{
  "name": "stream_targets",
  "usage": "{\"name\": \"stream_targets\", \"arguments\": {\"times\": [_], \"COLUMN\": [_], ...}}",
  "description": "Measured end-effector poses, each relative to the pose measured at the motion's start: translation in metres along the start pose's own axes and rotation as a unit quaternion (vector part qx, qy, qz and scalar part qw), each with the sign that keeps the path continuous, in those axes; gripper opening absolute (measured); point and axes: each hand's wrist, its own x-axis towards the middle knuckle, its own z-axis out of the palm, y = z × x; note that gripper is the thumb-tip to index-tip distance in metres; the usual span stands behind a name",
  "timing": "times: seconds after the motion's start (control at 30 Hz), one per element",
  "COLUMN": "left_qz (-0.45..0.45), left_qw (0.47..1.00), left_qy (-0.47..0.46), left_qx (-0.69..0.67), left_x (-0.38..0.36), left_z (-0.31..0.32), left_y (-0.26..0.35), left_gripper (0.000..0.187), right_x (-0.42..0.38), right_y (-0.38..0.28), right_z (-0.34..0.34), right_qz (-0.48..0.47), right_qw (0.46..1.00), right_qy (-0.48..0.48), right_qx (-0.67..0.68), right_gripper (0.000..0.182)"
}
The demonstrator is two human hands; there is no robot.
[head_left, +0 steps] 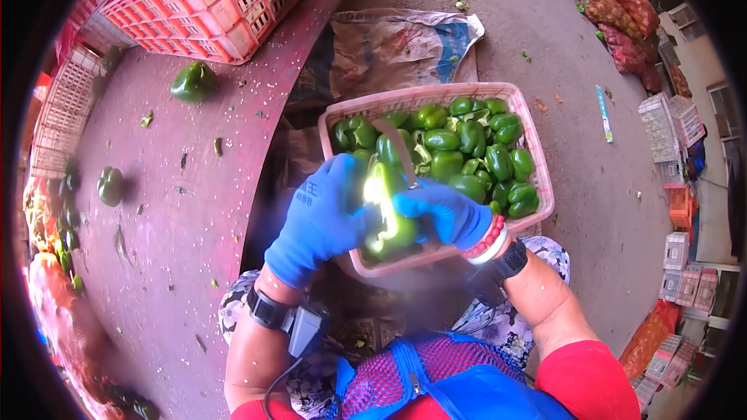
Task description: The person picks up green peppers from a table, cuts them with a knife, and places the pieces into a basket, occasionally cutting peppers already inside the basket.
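Note:
My left hand [320, 206], in a blue glove, is wrapped round a green pepper [391, 218] above the near side of a pink crate [537, 187]. Bright glare covers part of the pepper. My right hand [445, 210], also gloved in blue, holds a knife [398, 144] whose curved blade points up and away beside the pepper. Its fingers are closed at the pepper's right side and hide the handle. Several green peppers [471, 138] fill the crate beneath and beyond my hands.
On the left, a reddish board [179, 241] carries loose peppers [111, 187] and scraps. A red crate [210, 12] stands at its far end. A crumpled sack [381, 54] lies beyond the pepper crate. Filled net sacks [615, 15] and stacked crates [661, 128] line the right.

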Motion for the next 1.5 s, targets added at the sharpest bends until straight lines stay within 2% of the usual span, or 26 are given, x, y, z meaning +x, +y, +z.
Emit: {"name": "stream_targets", "arguments": {"times": [0.07,0.1,0.13,0.2,0.3,0.4,0.43,0.53,0.57,0.6,0.77,0.87,0.97,1.0,1.03,1.07,1.1,1.2,1.23,1.3,1.33,1.37,1.47,1.5], "left_qz": [0.004,0.064,0.029,0.042,0.050,0.013,0.031,-0.028,-0.035,-0.085,-0.120,-0.121,-0.075,-0.016,-0.007,0.000,0.011,0.027,0.024,0.032,0.029,0.027,0.033,0.036], "left_qw": [0.999,0.995,0.990,0.989,0.996,0.992,0.990,0.961,0.957,0.937,0.908,0.887,0.928,0.965,0.993,0.996,0.996,0.992,0.991,0.991,0.994,0.996,0.999,0.999], "left_qy": [0.032,0.024,-0.046,-0.063,-0.046,-0.113,-0.118,-0.167,-0.174,-0.204,-0.180,-0.156,-0.112,-0.075,-0.070,-0.061,-0.045,0.006,0.026,0.066,0.056,0.046,0.001,-0.015], "left_qx": [0.025,0.068,0.126,0.131,0.055,-0.060,-0.072,-0.221,-0.229,-0.272,-0.358,-0.417,-0.349,-0.252,-0.097,0.060,0.081,0.126,0.128,0.116,0.090,0.064,0.015,0.003], "left_x": [-0.002,-0.003,-0.004,-0.005,-0.003,-0.001,-0.001,-0.001,0.000,-0.001,0.000,-0.001,0.002,0.003,0.004,0.006,0.006,0.003,0.004,0.004,0.004,0.003,0.004,0.005], "left_z": [0.004,0.008,0.009,0.008,0.005,-0.011,-0.011,-0.014,-0.016,-0.019,-0.024,-0.020,-0.016,-0.011,-0.010,-0.009,-0.008,-0.001,0.001,0.004,0.003,0.002,-0.003,-0.003], "left_y": [0.004,-0.003,-0.006,-0.005,-0.001,0.007,0.003,-0.005,-0.009,-0.010,0.002,0.002,0.003,-0.004,-0.006,-0.004,-0.006,-0.014,-0.014,-0.018,-0.019,-0.021,-0.023,-0.022], "left_gripper": [0.053,0.053,0.051,0.046,0.039,0.033,0.030,0.023,0.021,0.029,0.026,0.010,0.026,0.025,0.025,0.025,0.025,0.025,0.025,0.025,0.026,0.027,0.030,0.031], "right_x": [0.000,-0.001,-0.002,-0.006,-0.009,-0.011,-0.011,-0.016,-0.015,-0.015,-0.015,-0.012,-0.008,-0.005,0.002,0.007,0.004,0.019,0.023,0.021,0.019,0.017,0.013,0.013], "right_y": [0.003,0.005,0.005,0.003,-0.001,0.008,0.015,0.018,0.018,0.016,0.013,0.010,0.011,0.013,0.020,0.018,0.007,0.018,0.019,0.009,0.005,0.004,0.012,0.015], "right_z": [0.001,0.001,0.003,0.009,0.014,0.009,0.008,0.016,0.014,0.016,0.022,0.025,0.020,0.017,0.008,0.008,0.009,0.006,0.000,0.010,0.013,0.013,0.001,-0.003], "right_qz": [0.020,0.030,0.039,0.058,0.058,0.036,0.028,0.006,0.026,0.034,0.012,0.005,-0.014,-0.014,0.001,0.018,0.077,-0.030,-0.003,-0.003,-0.003,-0.019,0.076,0.071], "right_qw": [1.000,0.999,0.999,0.997,0.998,0.999,0.999,1.000,0.999,0.999,0.998,0.997,0.999,0.998,0.998,0.999,0.996,0.997,0.995,0.996,0.996,0.996,0.996,0.996], "right_qy": [0.003,0.004,0.003,0.000,-0.022,-0.036,-0.039,-0.029,-0.036,-0.027,-0.022,-0.014,0.049,0.063,0.055,0.045,0.042,0.043,0.051,0.059,0.064,0.073,0.050,-0.002], "right_qx": [-0.023,-0.033,-0.037,-0.043,-0.009,0.010,0.011,-0.003,0.018,0.030,0.051,0.079,0.018,0.004,0.015,0.024,-0.030,-0.058,-0.083,-0.068,-0.060,-0.044,-0.005,0.048], "right_gripper": [0.032,0.032,0.032,0.033,0.034,0.035,0.036,0.037,0.038,0.038,0.042,0.043,0.040,0.039,0.037,0.036,0.038,0.044,0.053,0.057,0.059,0.054,0.043,0.035]}}
